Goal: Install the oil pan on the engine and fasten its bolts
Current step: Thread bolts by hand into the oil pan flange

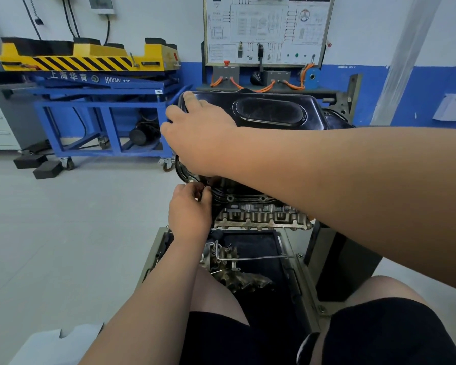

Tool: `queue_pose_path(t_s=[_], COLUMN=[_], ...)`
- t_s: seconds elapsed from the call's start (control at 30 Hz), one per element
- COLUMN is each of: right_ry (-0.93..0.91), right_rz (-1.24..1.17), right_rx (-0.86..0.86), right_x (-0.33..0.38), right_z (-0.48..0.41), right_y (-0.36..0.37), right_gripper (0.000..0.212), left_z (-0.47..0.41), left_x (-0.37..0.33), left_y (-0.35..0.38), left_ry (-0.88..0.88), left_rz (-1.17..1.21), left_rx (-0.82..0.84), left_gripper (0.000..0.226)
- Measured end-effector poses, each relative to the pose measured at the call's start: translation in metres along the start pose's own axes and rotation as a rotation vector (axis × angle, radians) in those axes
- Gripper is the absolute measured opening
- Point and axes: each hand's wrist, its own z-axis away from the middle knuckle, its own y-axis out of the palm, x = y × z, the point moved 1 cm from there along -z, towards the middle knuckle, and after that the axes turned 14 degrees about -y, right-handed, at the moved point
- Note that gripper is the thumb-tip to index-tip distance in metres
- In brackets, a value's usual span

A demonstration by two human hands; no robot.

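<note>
- oil pan (269, 111) sits on the upturned engine (261, 214); right hand (198, 135) presses its left end, fingers spread. Ease off and I'd guess it slides off its holes.
- left hand (190, 212) pinches what looks like a bolt (200, 193) at the engine's near left corner; it could cross-thread or drop.
- blue lift cart (103, 114) stands off left; the right forearm hides much of the near flange.

We read white "上海华育" on the blue lift cart's (100, 83) slanted side rail, then a round logo and letters starting "HY", the rest blurred. The wiring-diagram training board (267, 30) has print too small to read.
</note>
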Motion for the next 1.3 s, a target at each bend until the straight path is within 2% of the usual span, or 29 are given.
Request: queue_pose_path(t_s=[0.17,0.4,0.87,1.03,1.13,1.3], right_ry=[0.001,-0.042,0.016,-0.067,-0.073,-0.057], right_rz=[0.005,0.068,-0.031,-0.208,-0.242,-0.259], right_rx=[0.006,-0.008,-0.043,-0.162,-0.17,-0.159], right_x=[-0.001,0.009,-0.001,-0.015,-0.018,-0.018], right_z=[-0.002,0.002,-0.009,-0.006,-0.007,-0.007], right_y=[-0.002,0.005,0.013,0.021,0.024,0.026], right_gripper=[0.045,0.048,0.038,0.033,0.031,0.031], left_z=[-0.006,0.002,-0.002,-0.006,-0.002,0.002], left_x=[-0.002,0.005,0.007,0.026,0.034,0.033], left_y=[-0.002,-0.002,0.002,-0.004,-0.007,-0.008], left_ry=[0.165,0.153,0.162,-0.063,-0.15,-0.187], left_rz=[-0.21,-0.12,-0.116,0.16,0.191,0.217], left_rx=[0.007,0.038,-0.008,-0.03,0.017,0.042], left_gripper=[0.023,0.018,0.023,0.009,0.005,0.004])
